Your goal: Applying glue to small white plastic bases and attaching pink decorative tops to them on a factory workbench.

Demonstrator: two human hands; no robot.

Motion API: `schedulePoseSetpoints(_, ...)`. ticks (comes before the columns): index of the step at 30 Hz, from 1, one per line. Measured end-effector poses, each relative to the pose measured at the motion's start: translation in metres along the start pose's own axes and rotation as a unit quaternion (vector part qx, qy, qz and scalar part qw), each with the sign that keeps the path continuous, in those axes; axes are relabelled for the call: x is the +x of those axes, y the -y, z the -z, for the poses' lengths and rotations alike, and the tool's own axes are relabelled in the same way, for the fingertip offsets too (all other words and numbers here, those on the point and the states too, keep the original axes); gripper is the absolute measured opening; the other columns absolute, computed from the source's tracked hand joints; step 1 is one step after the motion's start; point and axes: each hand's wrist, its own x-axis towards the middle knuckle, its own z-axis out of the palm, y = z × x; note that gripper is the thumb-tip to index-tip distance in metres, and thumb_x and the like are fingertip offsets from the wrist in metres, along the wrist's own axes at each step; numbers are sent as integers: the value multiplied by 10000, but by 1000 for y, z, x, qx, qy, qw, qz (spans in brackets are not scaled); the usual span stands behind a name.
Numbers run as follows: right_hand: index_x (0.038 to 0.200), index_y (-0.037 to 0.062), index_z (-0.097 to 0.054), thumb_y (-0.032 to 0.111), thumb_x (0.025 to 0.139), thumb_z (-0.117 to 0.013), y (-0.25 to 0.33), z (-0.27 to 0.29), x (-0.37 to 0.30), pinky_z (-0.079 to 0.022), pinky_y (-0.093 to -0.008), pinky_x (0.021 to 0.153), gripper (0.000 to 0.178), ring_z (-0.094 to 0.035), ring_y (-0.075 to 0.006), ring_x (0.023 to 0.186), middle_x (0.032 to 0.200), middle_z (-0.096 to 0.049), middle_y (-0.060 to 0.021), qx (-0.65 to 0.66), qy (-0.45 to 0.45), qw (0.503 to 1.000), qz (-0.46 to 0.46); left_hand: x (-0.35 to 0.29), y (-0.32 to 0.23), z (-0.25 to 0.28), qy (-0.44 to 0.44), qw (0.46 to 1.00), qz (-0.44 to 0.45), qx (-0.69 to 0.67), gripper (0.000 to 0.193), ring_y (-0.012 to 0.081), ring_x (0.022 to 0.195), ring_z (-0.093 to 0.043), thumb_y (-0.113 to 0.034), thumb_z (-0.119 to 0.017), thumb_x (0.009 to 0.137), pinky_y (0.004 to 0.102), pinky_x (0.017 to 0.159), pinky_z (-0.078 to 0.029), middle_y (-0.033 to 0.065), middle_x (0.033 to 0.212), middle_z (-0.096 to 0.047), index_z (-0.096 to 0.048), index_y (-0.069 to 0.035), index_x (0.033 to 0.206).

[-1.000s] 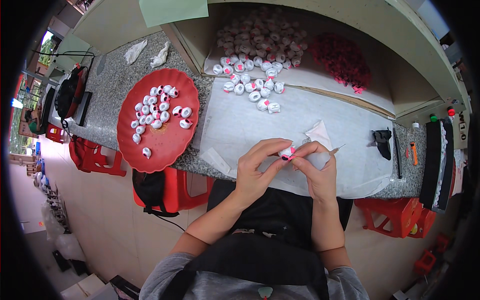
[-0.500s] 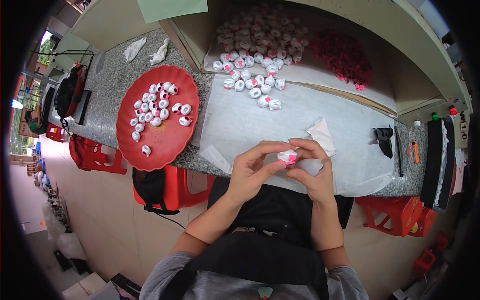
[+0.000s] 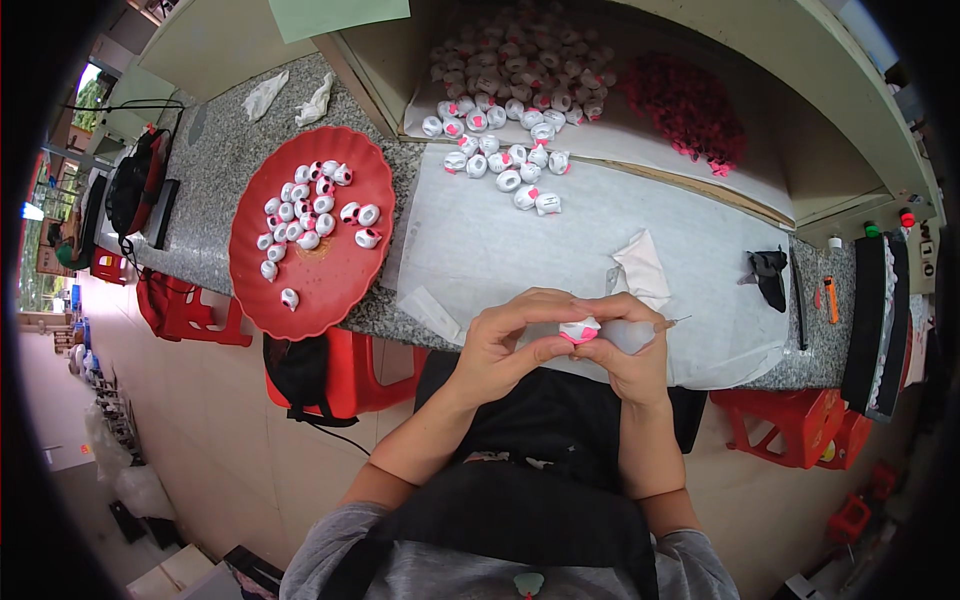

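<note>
Between the fingertips of both hands is a small white figure head with a pink part (image 3: 579, 331), held over the near edge of the white sheet. My left hand (image 3: 507, 336) is closed, thumb and fingers pinching it from the left. From the other side, my right hand (image 3: 640, 365) presses it with thumb and forefinger. A translucent squeeze bottle (image 3: 628, 337) also rests in my right hand, its thin needle tip sticking out to the right. Several like white heads (image 3: 508, 180) lie farther back on the sheet. A crumpled white tissue (image 3: 641, 268) lies just beyond my hands.
A red scalloped plate (image 3: 345, 270) of white heads stands at left. Pink pieces (image 3: 685, 115) are heaped in the shelf, beside a pile of heads (image 3: 520, 60). On the right lie a black crumpled piece (image 3: 768, 280), a black rod (image 3: 798, 300) and an orange tool (image 3: 830, 300).
The head has turned in my fingers and dropped slightly nearer to me. My right thumb has closed onto it, and the bottle's needle tip now shows past my right hand.
</note>
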Motion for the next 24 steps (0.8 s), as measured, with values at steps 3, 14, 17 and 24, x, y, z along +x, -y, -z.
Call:
schedulePoseSetpoints(3,871,-51,-521,22,630,-669,2,-4,-1,-478,-222,516,292,-564,-142,616,793,-565,-127,-5,-11,1000,-1,-1,1,0,-2,1000,-7,-4,246,195,941,-491,18,-578,693,283,796,-389,111,964,-554,-561,-9,938)
schedulePoseSetpoints(14,864,-50,-522,28,635,-666,1,-8,-4,-477,-227,504,282,-569,-158,588,729,-562,-124,3,-6,1000,5,-3,4,1,-22,1000,9,-21,155,214,898,-517,-127,-617,696,434,931,-184,91,866,-583,-575,-58,828)
schedulePoseSetpoints(17,878,-43,-533,-1,647,-647,4,-9,-4,-469,-218,537,262,-570,-146,623,736,-573,-112,17,4,1000,8,-4,2,1,-24,1000,17,-3,149,209,882,-521,-145,-623,691,419,926,-174,88,856,-583,-583,-63,808)
schedulePoseSetpoints(24,888,-39,-545,-38,655,-627,3,-6,-3,-466,-211,545,247,-569,-134,622,741,-582,-108,40,22,999,15,1,3,1,-7,999,-34,21,159,127,761,-501,-133,-629,673,302,803,-267,23,837,-598,-602,-73,818)
